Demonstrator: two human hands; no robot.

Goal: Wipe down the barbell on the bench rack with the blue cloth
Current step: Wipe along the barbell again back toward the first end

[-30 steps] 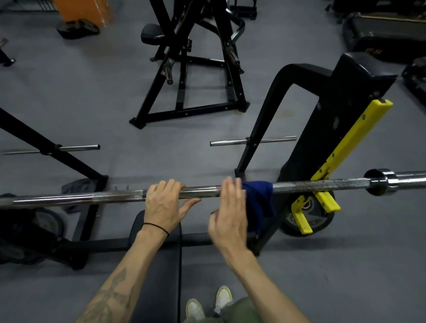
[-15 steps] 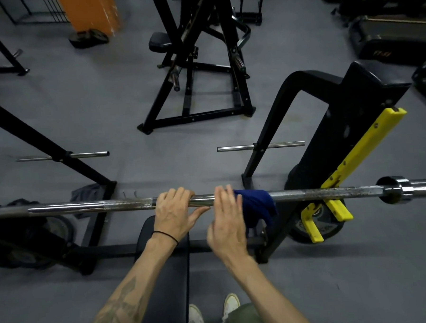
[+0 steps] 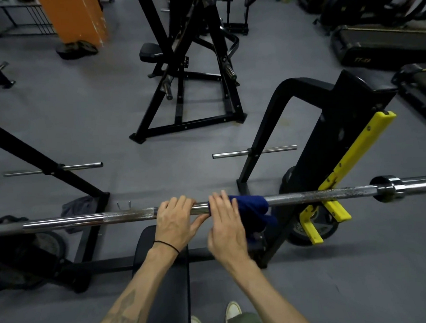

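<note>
The barbell (image 3: 307,196) lies on the rack, stiff and heavy. The left hand (image 3: 175,220) grasps it. Just right of this grip, the released right hand (image 3: 226,225) presses the soft cloth (image 3: 248,204) on it.

The bench rack (image 3: 334,140) carries the barbell (image 3: 86,219) on its yellow hooks (image 3: 332,204), just right of the blue cloth (image 3: 251,205) draped over the bar; the black bench pad (image 3: 164,282) sits below

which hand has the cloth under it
The right hand: its straight fingers lie on the blue cloth draped over the bar. The left hand grips bare steel.
</note>
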